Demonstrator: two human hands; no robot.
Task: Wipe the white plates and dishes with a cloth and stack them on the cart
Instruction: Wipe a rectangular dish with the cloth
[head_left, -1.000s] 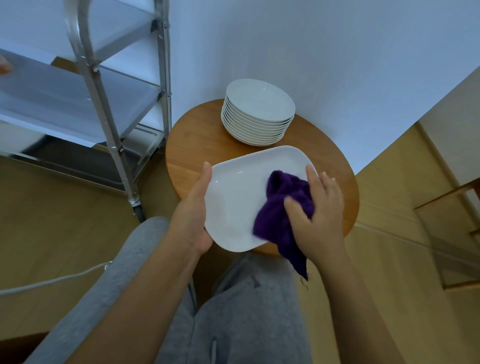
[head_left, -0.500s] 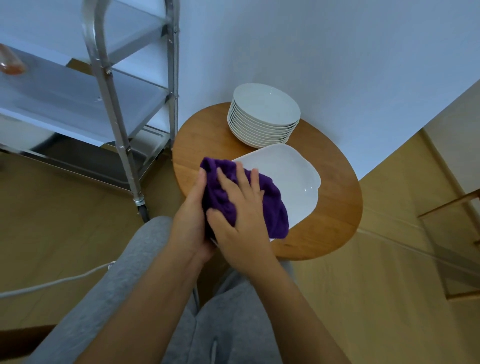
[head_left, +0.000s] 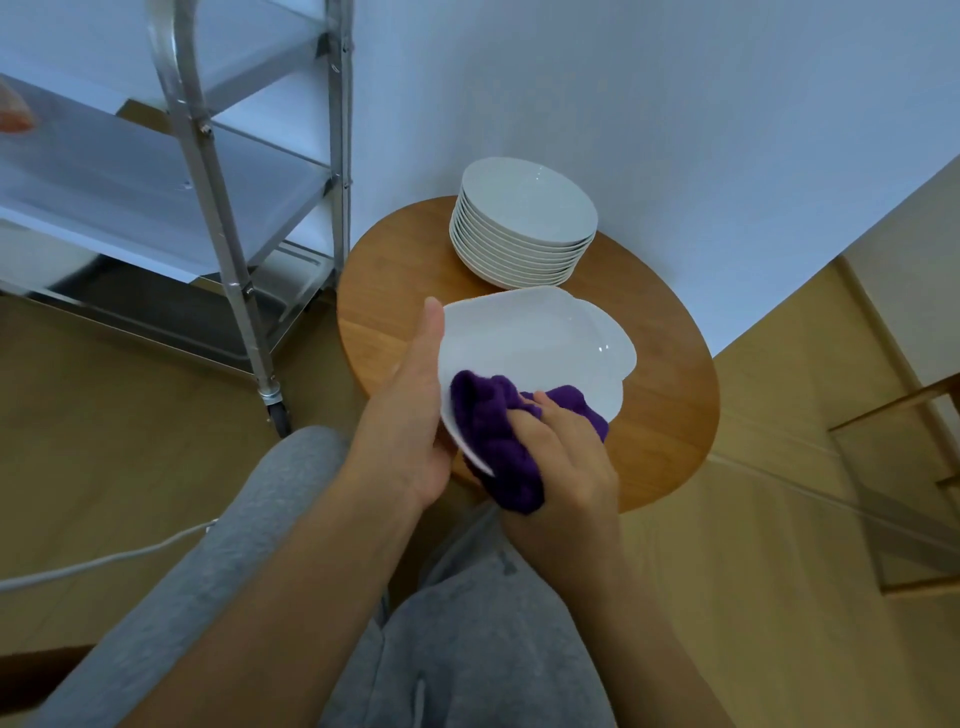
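Left of the round wooden surface (head_left: 670, 374) stands the metal cart (head_left: 218, 197), its shelves bare of plates. The left hand (head_left: 410, 421) grips the left edge of a white dish (head_left: 540, 343), thumb along the rim, holding it above the near side of the surface. The right hand (head_left: 563, 457) clutches a purple cloth (head_left: 493, 431) bunched against the dish's near corner. At the surface's far edge, by the wall, sits a stack of white plates (head_left: 524, 223).

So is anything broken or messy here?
Nothing stands out. The left hand holds the white dish while the right hand rubs it with the purple cloth. The stack of plates sits tidy on the round table.
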